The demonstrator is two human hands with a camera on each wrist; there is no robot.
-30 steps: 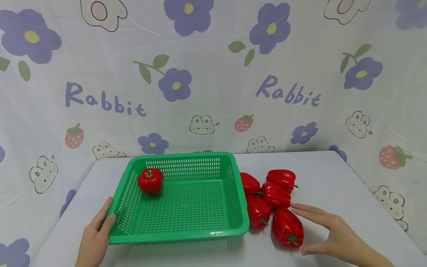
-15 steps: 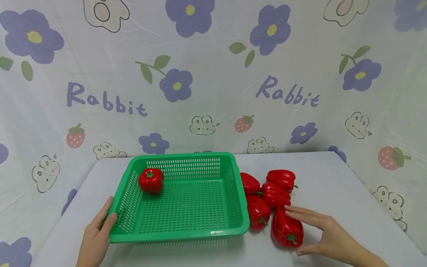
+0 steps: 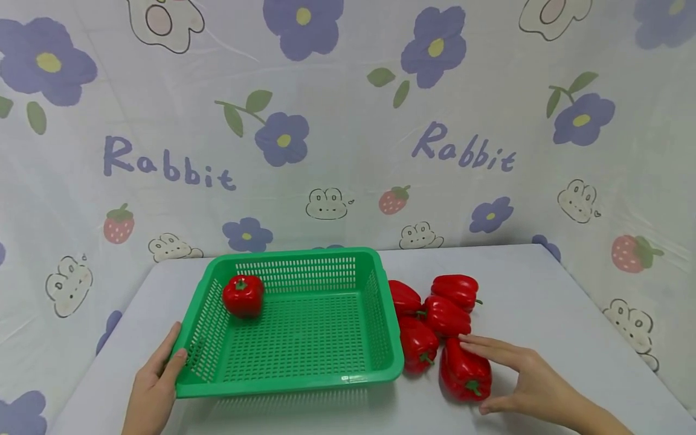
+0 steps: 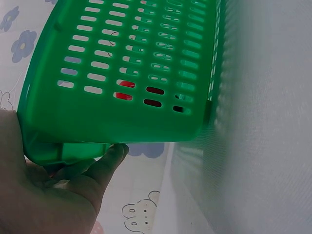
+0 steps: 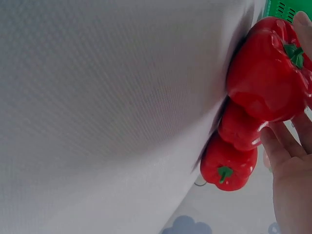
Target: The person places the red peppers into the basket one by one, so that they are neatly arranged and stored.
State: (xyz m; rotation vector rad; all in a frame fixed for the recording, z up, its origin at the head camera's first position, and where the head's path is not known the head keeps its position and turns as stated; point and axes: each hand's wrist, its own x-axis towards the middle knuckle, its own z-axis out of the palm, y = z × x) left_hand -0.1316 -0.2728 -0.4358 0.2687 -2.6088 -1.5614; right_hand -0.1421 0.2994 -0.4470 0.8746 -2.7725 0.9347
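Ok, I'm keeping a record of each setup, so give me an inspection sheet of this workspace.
Surface: a white table, bearing the basket and loose peppers.
Job's things: a green basket with one red pepper in its far left part; five more red peppers clustered to its right, two partly hidden by its wall.
Clutter: nothing seen.
Grippers: bare hands; the left hand grips the basket's left rim, the right hand has thumb and fingers spread about the nearest loose pepper, a firm hold not evident.
Cables: nothing seen.
Surroundings: a pale cloth behind, printed with purple flowers, strawberries, rabbits and the word "Rabbit".
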